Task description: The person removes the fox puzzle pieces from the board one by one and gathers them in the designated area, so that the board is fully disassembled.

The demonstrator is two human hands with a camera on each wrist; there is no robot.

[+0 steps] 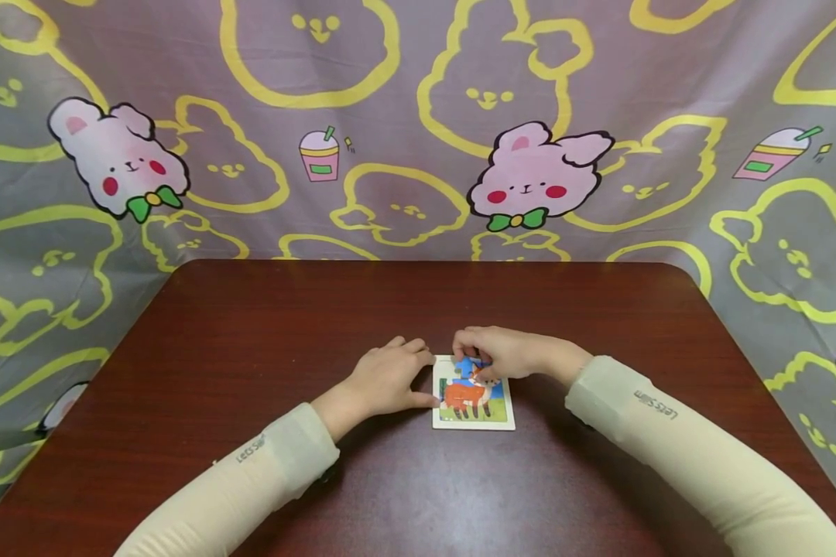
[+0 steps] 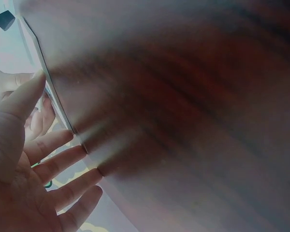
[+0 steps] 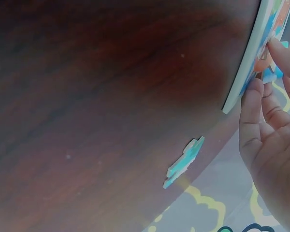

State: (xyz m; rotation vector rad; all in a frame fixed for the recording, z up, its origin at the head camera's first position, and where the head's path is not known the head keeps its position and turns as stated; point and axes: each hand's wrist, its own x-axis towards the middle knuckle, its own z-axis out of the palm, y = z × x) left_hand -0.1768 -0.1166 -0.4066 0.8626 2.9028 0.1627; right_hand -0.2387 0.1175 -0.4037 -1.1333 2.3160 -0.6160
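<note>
A small jigsaw puzzle with an orange fox picture lies in a pale-framed tray, on the brown table. My left hand lies along the tray's left side with fingers spread. In the left wrist view its thumb meets the tray's edge. Over the tray's upper right part, my right hand pinches a puzzle piece with blue on it between thumb and fingers. The fingers hide part of that piece and of the tray's top corner.
A loose turquoise puzzle piece lies on the table beside the tray, in the right wrist view. Behind the table hangs a curtain with cartoon rabbits and yellow outlines.
</note>
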